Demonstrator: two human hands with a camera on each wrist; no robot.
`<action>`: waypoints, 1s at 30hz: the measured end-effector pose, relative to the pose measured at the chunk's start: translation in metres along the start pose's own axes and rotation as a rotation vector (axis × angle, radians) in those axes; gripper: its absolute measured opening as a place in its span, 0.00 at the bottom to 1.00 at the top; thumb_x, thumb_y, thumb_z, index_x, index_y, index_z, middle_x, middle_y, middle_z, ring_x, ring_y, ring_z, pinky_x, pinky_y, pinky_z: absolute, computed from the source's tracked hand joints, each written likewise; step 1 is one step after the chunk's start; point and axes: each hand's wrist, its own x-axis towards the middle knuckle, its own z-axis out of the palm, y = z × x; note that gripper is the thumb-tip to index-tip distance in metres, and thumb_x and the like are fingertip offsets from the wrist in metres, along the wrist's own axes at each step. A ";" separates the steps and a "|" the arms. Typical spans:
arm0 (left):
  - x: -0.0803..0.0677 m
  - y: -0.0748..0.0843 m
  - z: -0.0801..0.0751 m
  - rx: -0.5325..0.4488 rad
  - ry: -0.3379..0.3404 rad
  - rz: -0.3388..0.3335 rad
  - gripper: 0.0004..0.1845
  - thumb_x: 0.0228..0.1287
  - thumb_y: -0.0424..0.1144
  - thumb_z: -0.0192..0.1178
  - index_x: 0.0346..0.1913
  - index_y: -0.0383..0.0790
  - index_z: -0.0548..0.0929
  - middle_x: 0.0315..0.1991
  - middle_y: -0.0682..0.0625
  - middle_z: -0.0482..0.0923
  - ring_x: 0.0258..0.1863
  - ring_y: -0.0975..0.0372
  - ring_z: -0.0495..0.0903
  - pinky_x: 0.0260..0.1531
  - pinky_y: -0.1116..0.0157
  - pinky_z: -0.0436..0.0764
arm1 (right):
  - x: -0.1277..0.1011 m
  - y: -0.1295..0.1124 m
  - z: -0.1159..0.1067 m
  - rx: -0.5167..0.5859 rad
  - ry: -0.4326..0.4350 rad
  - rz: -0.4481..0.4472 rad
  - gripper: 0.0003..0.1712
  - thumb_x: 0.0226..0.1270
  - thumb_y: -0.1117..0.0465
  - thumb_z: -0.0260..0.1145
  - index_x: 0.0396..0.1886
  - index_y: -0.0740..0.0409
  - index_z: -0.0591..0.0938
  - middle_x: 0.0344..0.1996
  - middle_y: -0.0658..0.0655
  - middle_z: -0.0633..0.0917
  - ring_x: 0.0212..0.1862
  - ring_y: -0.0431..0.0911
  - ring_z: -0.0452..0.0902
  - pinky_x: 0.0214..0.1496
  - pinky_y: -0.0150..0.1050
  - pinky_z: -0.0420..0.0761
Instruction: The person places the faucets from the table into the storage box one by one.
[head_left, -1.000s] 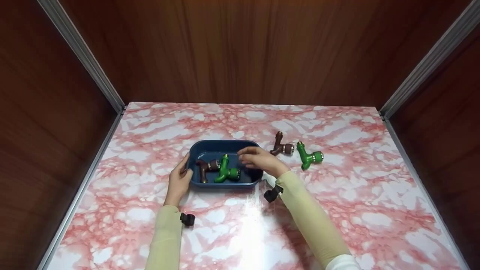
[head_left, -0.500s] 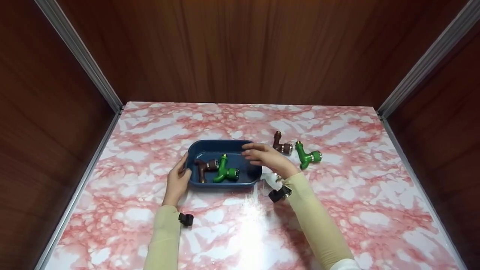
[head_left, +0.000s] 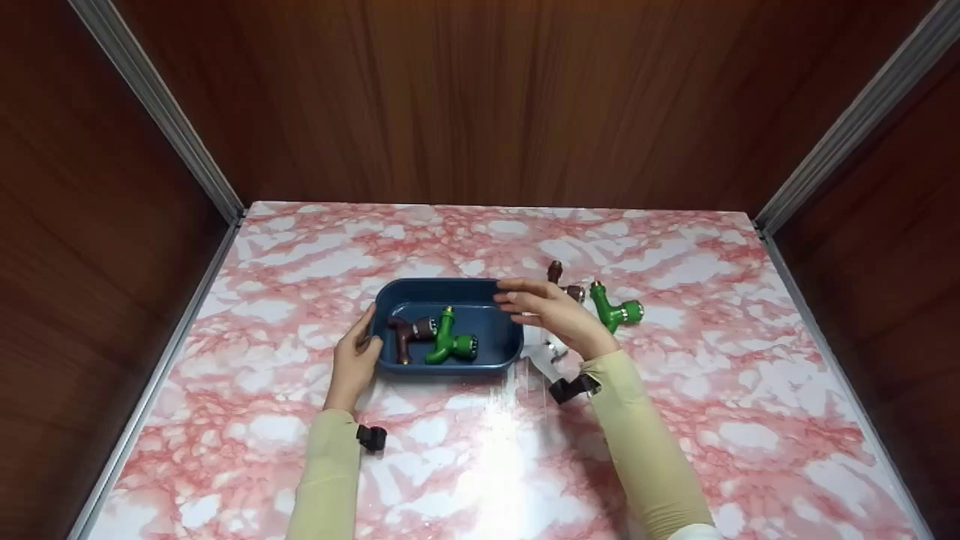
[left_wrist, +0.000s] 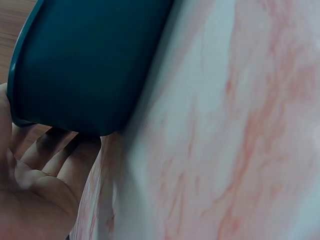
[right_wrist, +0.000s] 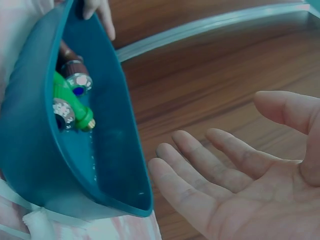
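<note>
A blue plastic tub (head_left: pixel 491 367) sits on the marbled table. My left hand (head_left: pixel 355 367) holds its left end, with the thumb at the rim and the fingers along the outer wall. Inside the tub lie a brown tap (head_left: pixel 405 337) and a green tap (head_left: pixel 448 341), side by side; the green one's brass threaded end shows in the right wrist view. My right hand (head_left: pixel 559 315) hovers by the tub's right end, fingers spread and palm bare in the right wrist view (right_wrist: pixel 250 200). It partly covers a second brown tap (head_left: pixel 554 270) behind it.
Another green tap (head_left: pixel 615 309) lies right of the second brown one. A whitish piece with a shiny part (head_left: pixel 544 360) lies against the tub's right side, partly under the right hand. Wood panels (head_left: pixel 480 105) stand at the back and both sides.
My right hand has drawn back rightward from over the tub to its right edge, now covering more of the outer brown tap. My left hand stays on the tub.
</note>
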 end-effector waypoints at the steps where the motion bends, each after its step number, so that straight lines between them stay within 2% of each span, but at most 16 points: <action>1: 0.000 0.000 0.000 -0.002 0.000 0.001 0.31 0.67 0.28 0.49 0.71 0.53 0.66 0.71 0.54 0.60 0.69 0.61 0.58 0.63 0.60 0.66 | -0.001 -0.001 -0.001 0.005 0.005 0.002 0.29 0.71 0.59 0.59 0.68 0.65 0.68 0.61 0.65 0.73 0.64 0.57 0.67 0.67 0.53 0.64; 5: -0.001 0.004 -0.001 -0.016 -0.012 0.003 0.30 0.67 0.27 0.49 0.71 0.50 0.66 0.71 0.52 0.59 0.70 0.59 0.57 0.64 0.58 0.65 | -0.006 -0.002 -0.006 0.020 0.014 0.002 0.30 0.71 0.58 0.59 0.69 0.66 0.66 0.63 0.69 0.70 0.65 0.60 0.64 0.67 0.52 0.63; 12: -0.012 0.033 -0.004 -0.033 -0.055 -0.019 0.29 0.68 0.26 0.48 0.72 0.43 0.64 0.72 0.45 0.56 0.70 0.52 0.56 0.65 0.55 0.63 | -0.016 -0.005 -0.017 0.024 0.044 0.006 0.29 0.71 0.58 0.59 0.68 0.64 0.67 0.62 0.65 0.72 0.64 0.58 0.66 0.66 0.51 0.65; 19: -0.012 0.036 -0.003 -0.027 -0.047 -0.014 0.29 0.68 0.26 0.48 0.72 0.42 0.64 0.72 0.43 0.57 0.70 0.53 0.57 0.64 0.56 0.65 | -0.024 -0.006 -0.029 0.034 0.062 -0.015 0.28 0.72 0.57 0.59 0.67 0.63 0.68 0.63 0.68 0.69 0.65 0.62 0.63 0.66 0.52 0.66; 23: -0.012 0.035 -0.003 -0.025 -0.046 -0.011 0.29 0.68 0.26 0.48 0.72 0.42 0.64 0.72 0.43 0.57 0.69 0.53 0.58 0.64 0.56 0.65 | -0.027 -0.004 -0.037 0.041 0.087 -0.015 0.27 0.72 0.57 0.58 0.67 0.62 0.69 0.63 0.67 0.70 0.64 0.61 0.65 0.65 0.52 0.66; 30: -0.013 0.036 -0.003 -0.031 -0.042 -0.012 0.29 0.67 0.26 0.48 0.71 0.42 0.64 0.72 0.43 0.56 0.70 0.52 0.57 0.64 0.56 0.64 | -0.035 0.001 -0.050 0.067 0.096 -0.009 0.31 0.74 0.56 0.56 0.70 0.67 0.63 0.61 0.64 0.73 0.63 0.56 0.68 0.67 0.53 0.63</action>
